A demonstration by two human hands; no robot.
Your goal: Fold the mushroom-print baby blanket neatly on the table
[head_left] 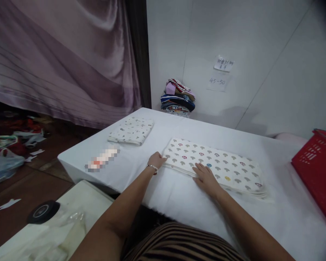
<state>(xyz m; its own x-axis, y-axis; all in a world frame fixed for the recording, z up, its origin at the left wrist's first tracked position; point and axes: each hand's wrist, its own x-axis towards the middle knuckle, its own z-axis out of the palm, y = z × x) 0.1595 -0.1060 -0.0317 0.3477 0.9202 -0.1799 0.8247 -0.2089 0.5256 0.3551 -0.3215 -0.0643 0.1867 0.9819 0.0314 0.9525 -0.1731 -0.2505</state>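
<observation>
A long folded cloth (225,166), white with grey mushrooms and a few red, blue and yellow ones, lies in layers on the white-covered table. My left hand (155,161), a silver bracelet at its wrist, pinches the cloth's left end near the front corner. Flat on the front edge of the same cloth, near its middle, rests my right hand (207,178) with fingers stretched out. Farther left lies a second folded cloth (133,130), white with small dark prints, apart from both hands.
A red plastic basket (312,166) stands at the table's right side. Folded fabrics (178,98) are stacked behind the far edge. At the lower left are a pale surface (81,197) and a black round object (44,212). A pixelated item (101,160) lies on the table's left.
</observation>
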